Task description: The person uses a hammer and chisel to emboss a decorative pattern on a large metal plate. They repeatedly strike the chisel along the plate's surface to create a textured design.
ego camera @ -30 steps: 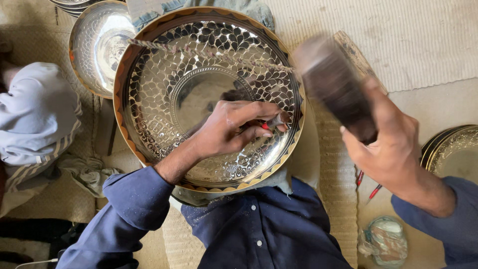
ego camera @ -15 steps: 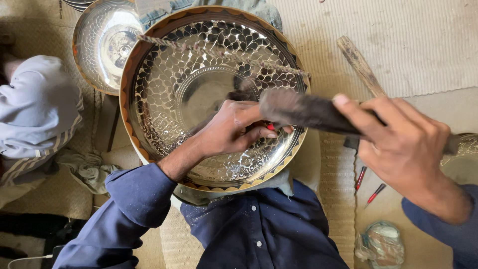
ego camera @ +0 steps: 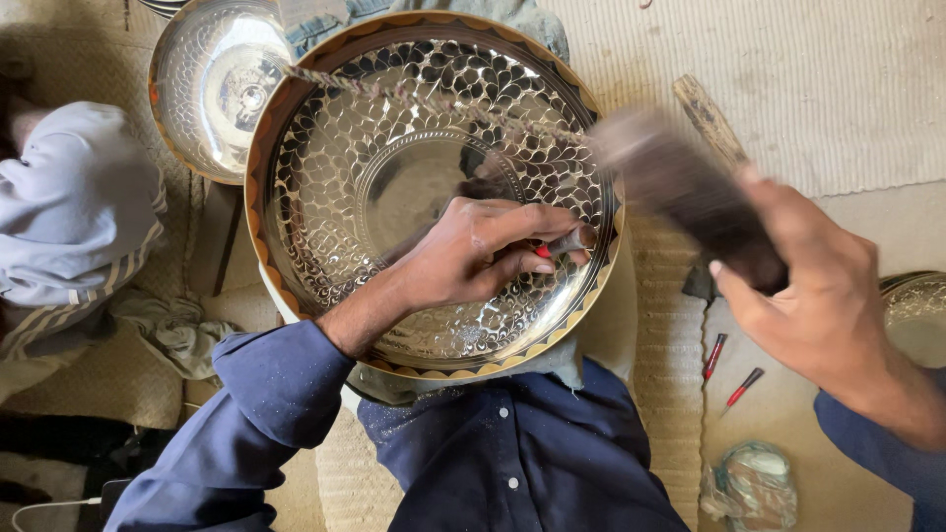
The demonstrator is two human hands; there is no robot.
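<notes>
Nearly patterned throughout, the tray (ego camera: 394,177) shows scale-work to its rim while the left hand (ego camera: 473,261) pinches a punch (ego camera: 562,243) and the right hand (ego camera: 818,305) clenches a blurred mallet (ego camera: 680,187).

Woven straw matting (ego camera: 788,59) covers the floor; grey cloth (ego camera: 74,212) bunched at nine o'clock, daylight falling evenly across.

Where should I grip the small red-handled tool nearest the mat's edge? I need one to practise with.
Take the red-handled tool by its red upper half, pinching across it from above. It lies flat and apart from its twin, its dark tip pointing toward the person.
</notes>
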